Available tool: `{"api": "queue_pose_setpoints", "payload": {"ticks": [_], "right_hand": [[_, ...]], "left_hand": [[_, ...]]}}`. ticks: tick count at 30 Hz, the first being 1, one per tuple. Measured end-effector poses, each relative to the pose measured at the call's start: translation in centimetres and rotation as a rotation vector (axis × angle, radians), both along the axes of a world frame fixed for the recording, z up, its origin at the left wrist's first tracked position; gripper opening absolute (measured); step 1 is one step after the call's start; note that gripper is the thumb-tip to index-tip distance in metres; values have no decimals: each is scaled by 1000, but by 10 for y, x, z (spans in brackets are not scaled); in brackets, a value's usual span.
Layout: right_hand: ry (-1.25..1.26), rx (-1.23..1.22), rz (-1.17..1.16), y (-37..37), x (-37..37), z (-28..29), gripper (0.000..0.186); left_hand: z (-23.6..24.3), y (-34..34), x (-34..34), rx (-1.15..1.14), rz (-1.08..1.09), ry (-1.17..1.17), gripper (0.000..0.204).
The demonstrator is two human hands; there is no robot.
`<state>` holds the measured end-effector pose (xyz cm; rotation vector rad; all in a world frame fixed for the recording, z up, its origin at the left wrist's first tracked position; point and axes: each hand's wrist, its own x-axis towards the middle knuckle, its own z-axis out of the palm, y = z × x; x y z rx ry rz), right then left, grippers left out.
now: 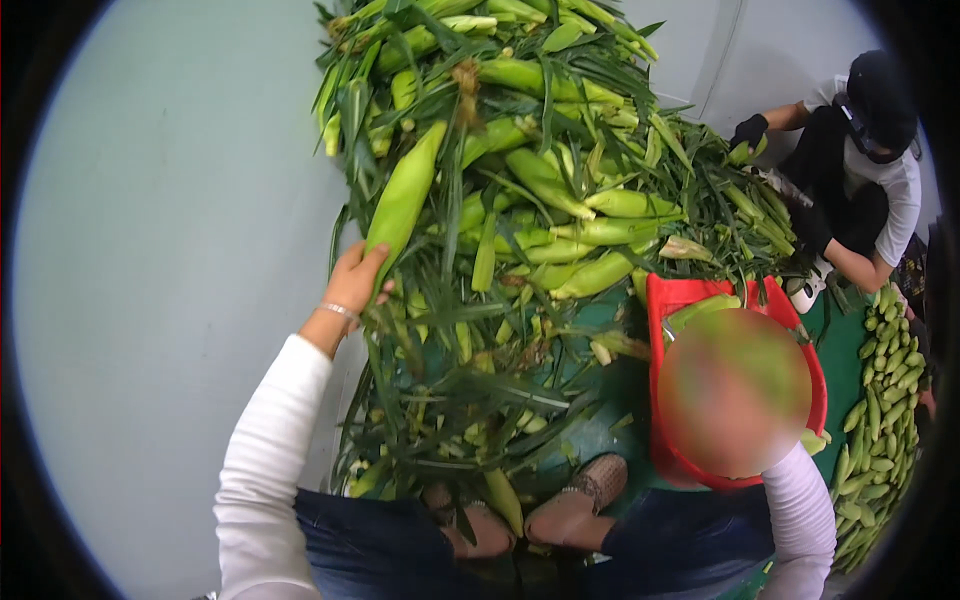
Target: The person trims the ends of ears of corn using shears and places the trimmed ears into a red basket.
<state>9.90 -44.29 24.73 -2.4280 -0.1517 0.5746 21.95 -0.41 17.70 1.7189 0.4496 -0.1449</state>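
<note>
- The right hand is lost in a round blurred patch (735,390); its fingers, and whatever they may hold, cannot be told.
- The same patch hides much of the inside of the red crate (657,330).
- The lower end of the corn ear (408,190) is partly covered by the left hand (358,278).
- The big corn pile (540,180) is cut off by the top edge.
- Loose leaves partly cover the left shoe (437,497).
- The heap of small ears (885,420) runs into the dark rim, where a dim shape (918,345) is unclear.
</note>
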Motion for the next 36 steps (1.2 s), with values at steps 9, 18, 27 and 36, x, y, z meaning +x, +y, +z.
{"api": "queue_pose_setpoints", "payload": {"ticks": [9,18,27,36], "right_hand": [[177,475,32,76,-72,-33,49],[198,430,73,104,-128,-41,49],[410,651,-204,128,-156,-73,30],[233,1163,-569,141,-120,-89,39]], "left_hand": [[57,37,-216,104,-294,236,39],[44,-17,-310,884,-600,-501,55],[23,-3,-313,845,-667,-361,60],[33,-24,-305,778,-640,-421,54]]}}
